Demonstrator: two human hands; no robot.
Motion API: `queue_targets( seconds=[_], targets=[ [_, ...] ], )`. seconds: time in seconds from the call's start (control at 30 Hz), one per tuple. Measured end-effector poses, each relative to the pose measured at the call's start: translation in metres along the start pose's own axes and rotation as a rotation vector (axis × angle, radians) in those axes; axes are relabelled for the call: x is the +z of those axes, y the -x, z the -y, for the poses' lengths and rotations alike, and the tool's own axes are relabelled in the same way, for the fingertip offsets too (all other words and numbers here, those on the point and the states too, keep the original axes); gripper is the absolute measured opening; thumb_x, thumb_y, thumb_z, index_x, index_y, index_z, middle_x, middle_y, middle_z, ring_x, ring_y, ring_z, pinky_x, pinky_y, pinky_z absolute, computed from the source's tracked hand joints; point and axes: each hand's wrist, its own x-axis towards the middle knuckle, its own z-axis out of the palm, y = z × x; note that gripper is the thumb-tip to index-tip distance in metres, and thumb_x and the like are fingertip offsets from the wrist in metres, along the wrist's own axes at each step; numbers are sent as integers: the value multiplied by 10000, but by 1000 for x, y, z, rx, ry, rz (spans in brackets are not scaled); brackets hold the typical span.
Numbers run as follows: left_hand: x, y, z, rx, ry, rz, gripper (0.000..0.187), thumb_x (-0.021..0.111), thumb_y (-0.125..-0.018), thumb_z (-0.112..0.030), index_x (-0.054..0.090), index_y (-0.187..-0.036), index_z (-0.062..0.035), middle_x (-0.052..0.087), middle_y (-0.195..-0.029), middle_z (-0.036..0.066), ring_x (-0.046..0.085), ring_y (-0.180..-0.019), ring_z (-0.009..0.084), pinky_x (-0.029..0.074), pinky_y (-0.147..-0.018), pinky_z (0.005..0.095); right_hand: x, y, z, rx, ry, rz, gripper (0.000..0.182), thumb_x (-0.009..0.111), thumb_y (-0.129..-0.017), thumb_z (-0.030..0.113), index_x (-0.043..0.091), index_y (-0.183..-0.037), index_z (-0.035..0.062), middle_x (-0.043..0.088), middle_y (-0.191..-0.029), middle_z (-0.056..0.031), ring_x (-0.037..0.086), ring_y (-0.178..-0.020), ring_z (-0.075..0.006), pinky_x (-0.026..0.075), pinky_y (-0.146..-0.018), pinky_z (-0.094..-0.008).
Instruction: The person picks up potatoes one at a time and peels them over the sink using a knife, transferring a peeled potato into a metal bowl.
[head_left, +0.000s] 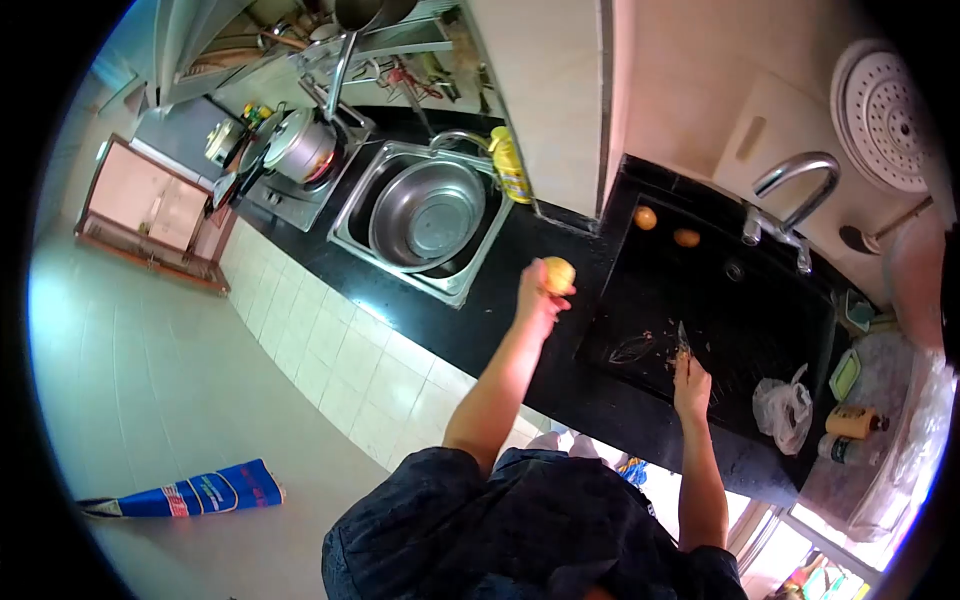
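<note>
Basically, left hand (pixel 540 303) grips round pale-yellow produce (pixel 559 275) over glossy black table (pixel 430 328), outside left edge of black rectangular sink (pixel 650 285); right hand (pixel 691 388) grasps slim metal knife (pixel 683 338) inside near edge, presumably for clearance.

Open lane over the black rectangular sink (pixel 645 285) between left hand (pixel 540 296) and right hand (pixel 692 388), but curved chrome tap (pixel 775 231) obstructs its back, crumpled white plastic bag (pixel 784 412) the right end.

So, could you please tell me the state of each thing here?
Likely potato: pale, peeled-looking, in left hand
Knife: in right hand, blade bare
Two brown vegetables: lying in black sink
Curved tap: no water visible
Steel basin: upright in steel sink
Plastic bag: crumpled
</note>
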Motion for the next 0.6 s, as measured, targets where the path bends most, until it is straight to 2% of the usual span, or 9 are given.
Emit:
queue_targets(
  seconds=[0.07, 0.13, 0.27, 0.3, 0.37, 0.47, 0.57, 0.6],
  targets=[
    [-57, -19, -25, 77, -10, -58, 562, 436, -1023, -571, 608, -1102, -43, 699, -928, 107, 656, -609, 190, 427, -384, 256, 3, 4, -13, 53, -11, 28, 369, 523, -1025, 283, 646, -872, -30, 653, -810, -269, 645, -777, -454, 480, -676, -497],
    [-86, -40, -52, 224, 95, -304, 552, 447, -1026, -552, 618, -1113, -35, 699, -899, 102, 657, -614, 196, 443, -391, 260, 2, 9, -15, 75, -2, 32, 364, 522, -1023, 281, 653, -892, -32, 657, -842, -276, 644, -810, -458, 481, -700, -499],
    [-170, -76, -91, 244, 84, -523, 495, 505, -1004, -507, 634, -1039, -31, 672, -810, 79, 665, -603, 191, 513, -447, 278, -11, 17, 5, 169, 42, 73, 381, 501, -1037, 292, 655, -926, -38, 650, -822, -263, 638, -799, -445, 479, -716, -490],
    [-184, -78, -95, 256, 80, -515, 481, 517, -1000, -488, 639, -1018, -22, 662, -818, 78, 670, -623, 189, 539, -487, 279, -8, 18, -3, 131, 49, 56, 381, 496, -1041, 290, 653, -933, -40, 641, -807, -261, 632, -778, -438, 477, -703, -487],
    [-201, -77, -101, 218, 125, -601, 372, 577, -989, -380, 614, -1042, -13, 632, -778, 75, 659, -613, 188, 547, -502, 283, -1, 22, -27, 57, 60, 26, 382, 487, -1047, 286, 647, -947, -46, 621, -777, -256, 621, -736, -426, 474, -678, -481],
    [-214, -75, -95, 202, 147, -653, 200, 579, -982, -230, 582, -1009, -32, 609, -749, 65, 637, -586, 180, 517, -472, 271, -15, 27, 7, 144, 8, 103, 373, 480, -1052, 278, 640, -943, -42, 596, -717, -235, 609, -665, -388, 466, -631, -465],
    [-211, -63, -88, 140, 33, -602, 100, 557, -977, -156, 552, -950, -60, 599, -731, 57, 602, -542, 164, 451, -417, 254, -4, 26, -9, -80, 58, -57, 415, 459, -1069, 292, 589, -816, -11, 507, -599, -77, 520, -542, -163, 399, -519, -350],
    [-203, -51, -90, 104, -27, -576, 85, 548, -975, -141, 542, -928, -70, 596, -727, 55, 590, -527, 158, 427, -399, 248, -4, 27, -8, -44, 31, -43, 414, 459, -1070, 291, 590, -817, -8, 509, -604, -72, 518, -545, -158, 399, -520, -345]
  ],
)
